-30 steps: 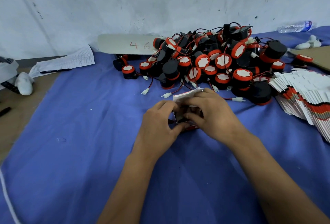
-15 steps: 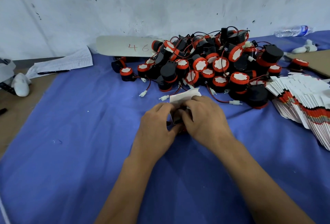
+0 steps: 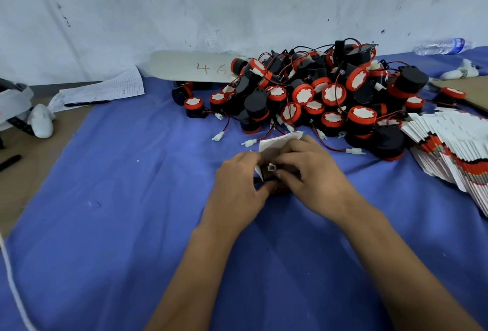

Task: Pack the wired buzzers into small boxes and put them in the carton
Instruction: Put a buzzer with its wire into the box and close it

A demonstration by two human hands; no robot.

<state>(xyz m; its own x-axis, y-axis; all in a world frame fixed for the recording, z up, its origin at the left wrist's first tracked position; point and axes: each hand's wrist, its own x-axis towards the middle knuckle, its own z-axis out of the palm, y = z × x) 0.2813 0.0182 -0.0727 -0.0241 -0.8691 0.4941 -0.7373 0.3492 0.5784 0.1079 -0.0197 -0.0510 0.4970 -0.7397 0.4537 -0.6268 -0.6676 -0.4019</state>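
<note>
A small white box [image 3: 277, 142] with an open flap stands on the blue cloth [image 3: 132, 198] in the middle. My left hand [image 3: 237, 190] grips its left side and my right hand [image 3: 311, 180] grips its right side and top. Between my fingers shows a black buzzer with its white connector [image 3: 271, 167] poking out of the box opening. Behind the box lies a large pile of black and red wired buzzers [image 3: 317, 95]. At the right edge a fanned stack of flat, unfolded small boxes [image 3: 454, 151] rests on the cloth.
A white board marked "46" [image 3: 195, 68] leans against the wall behind the pile. Paper with a pen [image 3: 100, 91] and a white object [image 3: 41, 120] lie at the left. A plastic bottle [image 3: 443, 45] sits back right, brown cardboard [image 3: 475, 90] beside it.
The buzzer's white connector now shows between my fingers at the box opening. Both hands stay on the box, shifted only slightly.
</note>
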